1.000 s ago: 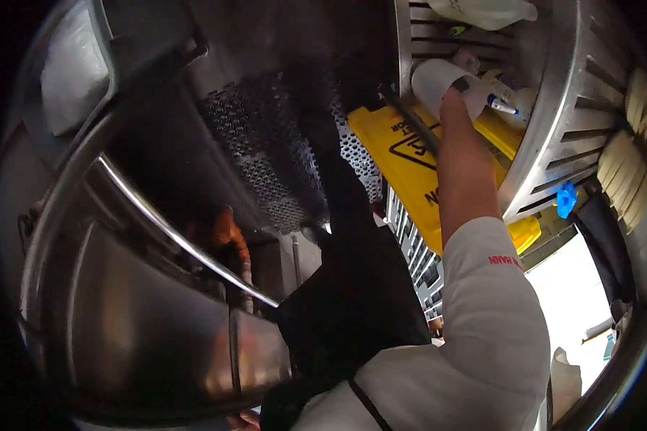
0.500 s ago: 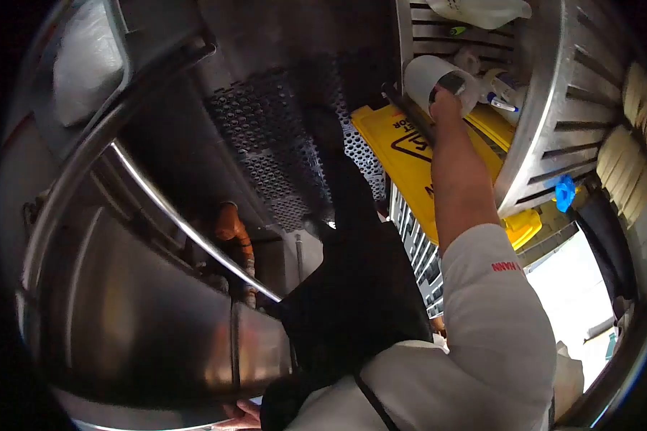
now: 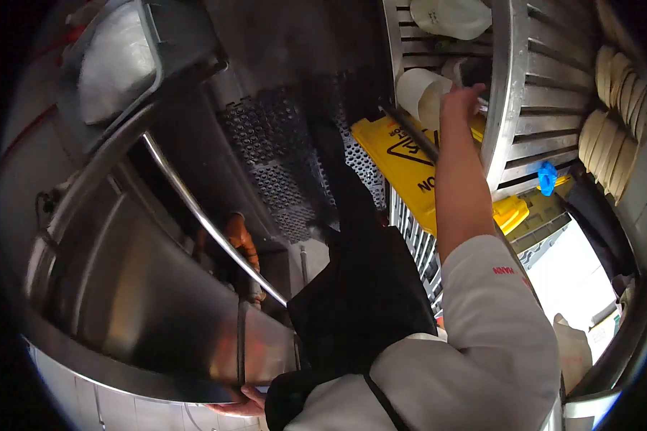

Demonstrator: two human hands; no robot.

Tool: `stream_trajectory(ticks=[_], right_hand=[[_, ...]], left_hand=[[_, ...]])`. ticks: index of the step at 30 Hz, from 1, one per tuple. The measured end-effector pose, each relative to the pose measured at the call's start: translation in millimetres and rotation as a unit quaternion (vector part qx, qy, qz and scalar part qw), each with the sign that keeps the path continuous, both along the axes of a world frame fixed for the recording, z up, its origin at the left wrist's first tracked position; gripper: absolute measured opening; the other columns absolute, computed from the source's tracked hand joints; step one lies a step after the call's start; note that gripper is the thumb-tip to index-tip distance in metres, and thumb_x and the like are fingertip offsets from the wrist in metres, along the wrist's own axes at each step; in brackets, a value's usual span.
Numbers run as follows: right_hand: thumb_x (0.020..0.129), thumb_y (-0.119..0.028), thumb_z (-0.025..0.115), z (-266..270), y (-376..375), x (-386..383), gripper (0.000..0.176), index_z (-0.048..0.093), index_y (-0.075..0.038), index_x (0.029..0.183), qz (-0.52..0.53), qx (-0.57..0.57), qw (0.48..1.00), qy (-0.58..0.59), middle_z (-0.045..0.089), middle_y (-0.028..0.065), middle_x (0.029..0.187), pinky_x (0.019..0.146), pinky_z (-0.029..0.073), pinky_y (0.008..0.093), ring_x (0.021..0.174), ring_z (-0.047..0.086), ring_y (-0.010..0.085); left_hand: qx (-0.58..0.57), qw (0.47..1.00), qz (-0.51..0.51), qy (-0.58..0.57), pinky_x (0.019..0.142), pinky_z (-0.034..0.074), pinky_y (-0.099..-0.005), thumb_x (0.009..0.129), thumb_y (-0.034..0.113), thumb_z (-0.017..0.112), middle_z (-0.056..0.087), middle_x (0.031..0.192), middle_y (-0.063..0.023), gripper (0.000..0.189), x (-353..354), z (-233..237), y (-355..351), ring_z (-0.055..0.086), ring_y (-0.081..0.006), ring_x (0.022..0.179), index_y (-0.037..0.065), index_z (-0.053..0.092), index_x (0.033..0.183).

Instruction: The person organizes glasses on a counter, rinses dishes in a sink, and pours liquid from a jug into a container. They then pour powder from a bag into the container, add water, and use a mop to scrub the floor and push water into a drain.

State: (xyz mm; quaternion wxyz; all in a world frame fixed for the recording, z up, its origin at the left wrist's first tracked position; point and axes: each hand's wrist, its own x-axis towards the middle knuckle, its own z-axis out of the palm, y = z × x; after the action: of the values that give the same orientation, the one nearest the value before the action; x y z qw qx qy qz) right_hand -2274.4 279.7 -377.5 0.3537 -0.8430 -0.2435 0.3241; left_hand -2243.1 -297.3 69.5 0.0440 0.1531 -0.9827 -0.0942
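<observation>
My right hand point(image 3: 461, 102) reaches up to the slatted metal shelf with its fingers closed on a dark, flat-looking thing point(image 3: 474, 74). Its exact kind does not show. Just left of the hand, a white cylindrical tub point(image 3: 415, 90) lies on its side with its mouth toward the hand. A yellow wet floor sign point(image 3: 404, 161) leans below my forearm. At the bottom, my left hand point(image 3: 246, 404) rests against the rim of the steel sink point(image 3: 187, 316), fingers stretched along the edge; part of it is hidden by my dark clothing.
A translucent white jug point(image 3: 451, 16) lies higher on the shelf point(image 3: 502, 93). Stacked pale containers point(image 3: 611, 151) and a blue bunched item point(image 3: 547, 178) are at the right. A grey bin with a clear bag point(image 3: 118, 68) stands upper left. A perforated mat point(image 3: 269, 158) covers the floor.
My right hand has moved right with the dark thing, away from the tub's mouth and toward the shelf rail. More of my left hand shows at the sink rim. The view has shifted slightly.
</observation>
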Motion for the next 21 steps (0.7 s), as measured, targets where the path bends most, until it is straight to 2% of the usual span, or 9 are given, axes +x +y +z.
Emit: stream_trajectory(ticks=[2,4,6,7,10,14,17,19,21], right_hand=[[0.086,-0.055,0.065,-7,-2,2,0.069,0.054,-0.004,0.130,0.002,0.045,0.998,0.048,0.067,0.0137,0.113,0.098,0.044,0.0457,0.106,0.062,0.0296],[0.087,-0.055,0.062,-42,-46,32,0.070,0.051,-0.003,0.133,0.240,0.022,0.951,-0.193,0.068,0.0145,0.112,0.095,0.046,0.0469,0.106,0.063,0.0308],[0.090,-0.052,0.058,-61,-70,47,0.063,0.053,-0.004,0.130,0.464,-0.074,0.790,-0.394,0.068,0.0158,0.111,0.091,0.048,0.0461,0.105,0.064,0.0325],[0.091,-0.049,0.056,-58,-81,54,0.057,0.058,-0.005,0.126,0.560,-0.161,0.664,-0.469,0.067,0.0167,0.111,0.089,0.049,0.0448,0.105,0.064,0.0336],[0.093,-0.036,0.051,-100,-92,75,0.035,0.067,-0.008,0.106,0.643,-0.209,0.563,-0.475,0.068,0.0133,0.108,0.084,0.050,0.0484,0.101,0.065,0.0314],[0.085,-0.023,0.058,-90,-126,71,0.018,0.068,-0.009,0.091,0.707,-0.052,0.534,-0.461,0.068,0.0141,0.094,0.076,0.049,0.0473,0.091,0.065,0.0342],[0.083,-0.018,0.060,-10,-164,41,0.013,0.067,-0.009,0.088,0.762,0.015,0.518,-0.389,0.067,0.0158,0.089,0.073,0.048,0.0489,0.086,0.064,0.0366],[0.087,-0.018,0.059,26,-185,35,0.013,0.067,-0.007,0.088,0.784,0.075,0.524,-0.324,0.066,0.0170,0.087,0.074,0.047,0.0495,0.084,0.063,0.0388],[0.085,-0.015,0.059,78,-203,32,0.011,0.066,-0.007,0.088,0.817,0.145,0.478,-0.289,0.065,0.0181,0.085,0.074,0.046,0.0503,0.084,0.062,0.0403]], left_hand=[[0.006,1.000,0.007,0.003,0.105,0.046,-0.0505,0.090,0.046,0.061,0.022,0.153,-0.0199,0.086,-3,-1,6,0.038,-0.0384,0.135,0.003,0.017,0.151],[0.010,1.000,-0.019,0.011,0.105,0.046,-0.0503,0.090,0.045,0.062,0.022,0.153,-0.0200,0.087,-4,-2,7,0.039,-0.0390,0.135,0.003,0.017,0.151],[0.048,0.999,0.021,0.008,0.105,0.045,-0.0506,0.090,0.044,0.063,0.022,0.153,-0.0200,0.088,-3,-3,15,0.039,-0.0393,0.134,0.003,0.016,0.152],[0.063,0.997,0.040,0.006,0.105,0.044,-0.0508,0.090,0.044,0.063,0.022,0.154,-0.0201,0.088,-4,-2,17,0.040,-0.0395,0.134,0.003,0.016,0.152],[0.059,0.997,0.037,-0.030,0.108,0.034,-0.0544,0.090,0.051,0.060,0.020,0.154,-0.0212,0.094,-5,0,21,0.043,-0.0421,0.132,0.009,0.005,0.154],[0.073,0.995,-0.019,-0.068,0.112,0.027,-0.0538,0.090,0.050,0.058,0.015,0.156,-0.0232,0.094,-6,8,11,0.030,-0.0410,0.140,0.004,0.007,0.153],[0.065,0.994,-0.057,-0.066,0.117,0.014,-0.0512,0.088,0.054,0.059,0.015,0.156,-0.0239,0.099,-8,12,5,0.014,-0.0375,0.146,-0.004,0.011,0.151],[0.054,0.994,-0.082,-0.052,0.117,0.014,-0.0496,0.082,0.063,0.063,0.019,0.155,-0.0231,0.108,-8,17,-2,0.020,-0.0374,0.144,-0.005,0.014,0.151],[0.048,0.992,-0.100,-0.054,0.114,0.021,-0.0475,0.079,0.065,0.066,0.028,0.152,-0.0210,0.107,-9,23,-7,0.027,-0.0366,0.140,-0.003,0.022,0.149]])
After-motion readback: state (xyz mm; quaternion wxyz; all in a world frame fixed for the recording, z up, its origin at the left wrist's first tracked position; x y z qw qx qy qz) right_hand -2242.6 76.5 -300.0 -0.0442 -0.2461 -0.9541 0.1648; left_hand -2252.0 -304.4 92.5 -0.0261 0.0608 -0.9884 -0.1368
